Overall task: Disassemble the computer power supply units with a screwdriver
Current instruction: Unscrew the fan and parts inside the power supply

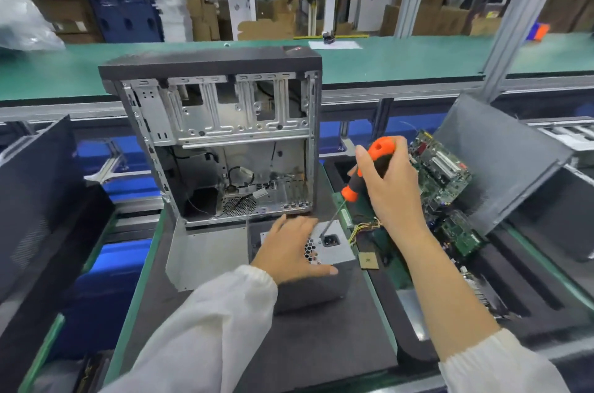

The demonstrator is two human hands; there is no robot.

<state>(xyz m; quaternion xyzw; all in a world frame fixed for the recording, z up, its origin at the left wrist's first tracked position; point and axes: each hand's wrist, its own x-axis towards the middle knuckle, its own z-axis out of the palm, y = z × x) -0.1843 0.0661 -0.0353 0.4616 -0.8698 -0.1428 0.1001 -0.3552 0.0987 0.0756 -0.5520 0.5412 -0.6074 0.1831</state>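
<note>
A grey power supply unit (337, 246) lies on the dark mat in front of the open computer case (221, 138), its socket face and honeycomb grille turned up. My left hand (289, 249) rests flat on the unit, fingers spread over its left part and near edge. My right hand (390, 182) grips an orange and black screwdriver (369, 169), held nearly upright. The metal shaft slants down and left, and its tip touches the unit's face just above the power socket. Coloured wires (366, 228) trail from the unit's right side.
A loose metal side panel (205, 254) lies left of the unit. Circuit boards (440, 174) fill a grey bin on the right, and a small square chip (369, 260) lies beside the unit. Dark bins stand at left; a green conveyor (401, 61) runs behind the case.
</note>
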